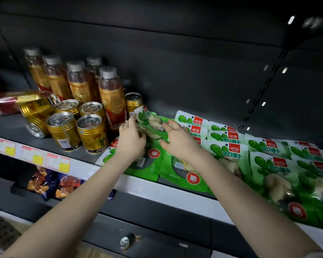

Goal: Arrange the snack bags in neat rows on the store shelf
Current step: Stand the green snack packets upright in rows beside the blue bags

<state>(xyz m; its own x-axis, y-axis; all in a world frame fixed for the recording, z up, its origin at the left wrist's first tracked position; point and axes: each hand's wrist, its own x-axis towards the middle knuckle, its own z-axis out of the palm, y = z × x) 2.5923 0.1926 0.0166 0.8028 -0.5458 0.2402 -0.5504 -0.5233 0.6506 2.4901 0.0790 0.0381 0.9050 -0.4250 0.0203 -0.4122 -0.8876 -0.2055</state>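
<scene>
— Starting nearest us: what lies at the front lip of the shelf (157, 189)?

— Green snack bags (186, 175) lying flat, some overhanging the white edge strip. On the right they overlap like shingles in fair rows (268, 161); toward the middle they are skewed.

— And the hands?

— Both are over the untidy middle patch. The left hand (131, 138) has its fingers curled around one raised bag (147, 118), pinching its left edge near the white top. The right hand (175, 138) is spread, fingers splayed, pressing the same bag's right side.

— How would these bags handle, do you think?

— Light, I'd judge, and soft: thin glossy film with lumpy pieces showing through a clear window. Likely slippery against each other, so a stack may slide. The flat sealed top and side seams look the stiffest places to take hold; squeezing the middle would only shift the contents.

— Anything close by to mind?

— Just left of the bags stand gold cans (91, 135), one tipped on its side (36, 116), with tall bottles (111, 97) behind. A careless sweep leftward could knock them.

— Farther back?

— Only the dark rear panel (194, 71).
</scene>
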